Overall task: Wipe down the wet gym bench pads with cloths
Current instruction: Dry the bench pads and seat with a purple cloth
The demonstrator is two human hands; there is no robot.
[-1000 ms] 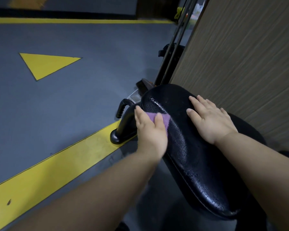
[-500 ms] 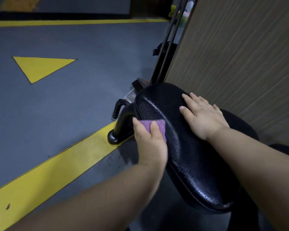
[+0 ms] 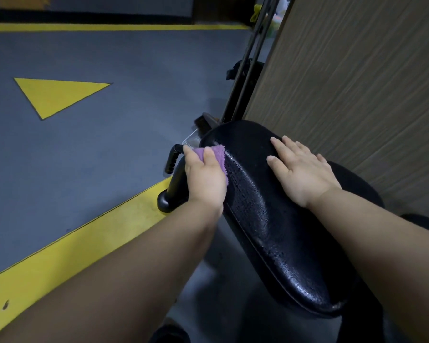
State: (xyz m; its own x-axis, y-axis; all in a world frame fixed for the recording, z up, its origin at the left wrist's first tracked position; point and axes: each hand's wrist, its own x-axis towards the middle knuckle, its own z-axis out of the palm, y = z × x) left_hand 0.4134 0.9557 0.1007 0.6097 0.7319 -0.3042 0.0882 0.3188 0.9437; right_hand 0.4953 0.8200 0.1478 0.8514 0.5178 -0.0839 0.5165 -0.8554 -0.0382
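Observation:
A black bench pad (image 3: 270,219) runs from the near right to the middle of the view, its skin glistening with water drops. My left hand (image 3: 206,179) presses a purple cloth (image 3: 218,154) against the pad's left edge near its far end, fingers laid flat over the cloth. Most of the cloth is hidden under the hand. My right hand (image 3: 300,169) rests flat on top of the pad, fingers straight and pointing away from me. It holds nothing.
A black frame tube (image 3: 171,194) with a ribbed handle (image 3: 172,159) sits just left of the pad. A wood-grain panel (image 3: 357,82) stands close on the right, black upright bars (image 3: 248,70) beyond. Grey floor with a yellow stripe (image 3: 72,248) and triangle (image 3: 52,95) lies left.
My left hand has slid the cloth along the pad's left edge toward its far end. My right hand stays flat on the pad's top.

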